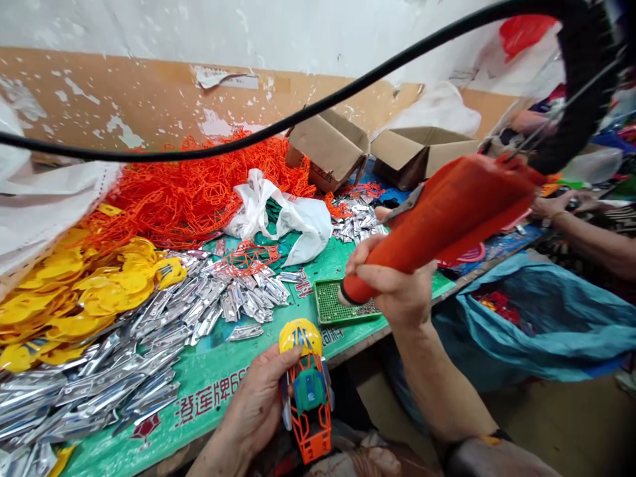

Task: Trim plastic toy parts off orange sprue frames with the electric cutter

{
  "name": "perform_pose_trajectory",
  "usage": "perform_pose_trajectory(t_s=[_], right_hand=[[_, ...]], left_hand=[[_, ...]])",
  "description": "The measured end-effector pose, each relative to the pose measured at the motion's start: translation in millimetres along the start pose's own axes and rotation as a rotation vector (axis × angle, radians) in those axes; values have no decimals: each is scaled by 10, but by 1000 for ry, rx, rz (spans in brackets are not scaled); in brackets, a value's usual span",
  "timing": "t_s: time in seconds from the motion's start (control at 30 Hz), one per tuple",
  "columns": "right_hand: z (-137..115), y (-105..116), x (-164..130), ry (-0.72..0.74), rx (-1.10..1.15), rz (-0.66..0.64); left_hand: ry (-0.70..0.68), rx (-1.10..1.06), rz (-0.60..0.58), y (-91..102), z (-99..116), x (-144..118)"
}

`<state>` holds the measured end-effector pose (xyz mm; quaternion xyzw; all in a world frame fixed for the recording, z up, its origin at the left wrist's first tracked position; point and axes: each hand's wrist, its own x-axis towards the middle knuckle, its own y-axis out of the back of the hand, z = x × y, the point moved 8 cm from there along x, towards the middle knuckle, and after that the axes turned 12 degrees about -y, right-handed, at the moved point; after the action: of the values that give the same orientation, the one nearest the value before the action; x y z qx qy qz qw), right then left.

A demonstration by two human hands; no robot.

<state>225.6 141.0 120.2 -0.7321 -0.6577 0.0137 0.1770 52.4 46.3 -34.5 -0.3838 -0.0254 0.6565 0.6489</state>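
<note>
Toy car (308, 391) gripped in L hand (258, 404); R hand (392, 285) above-right, fist round orange power screwdriver (447, 212).

My left hand (258, 404) grips a half-built toy (308, 391) at the desk (218, 377) edge; my right hand (392, 285) holds an orange power tool (447, 212) over a small green tray (342, 305)

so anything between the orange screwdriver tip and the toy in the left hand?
Nothing visible. The right hand holds the orange power screwdriver with its tip over the green screw tray. The left hand holds the toy at the table edge, below and left of the tray. Only bare green tabletop lies between them.
</note>
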Motion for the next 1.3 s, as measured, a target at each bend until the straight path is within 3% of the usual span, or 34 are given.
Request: perform_pose_trajectory(t_s=[0.13, 0.27, 0.67, 1.3], right_hand=[[48, 296, 256, 49, -129, 110], [208, 437, 346, 24, -210, 147], [381, 418, 348, -21, -231, 174], [403, 446, 326, -30, -271, 245]], left_hand=[[22, 9, -6, 28, -16, -15], [24, 45, 36, 55, -45, -6], [23, 65, 3, 87, -108, 2], [30, 102, -54, 74, -124, -28]])
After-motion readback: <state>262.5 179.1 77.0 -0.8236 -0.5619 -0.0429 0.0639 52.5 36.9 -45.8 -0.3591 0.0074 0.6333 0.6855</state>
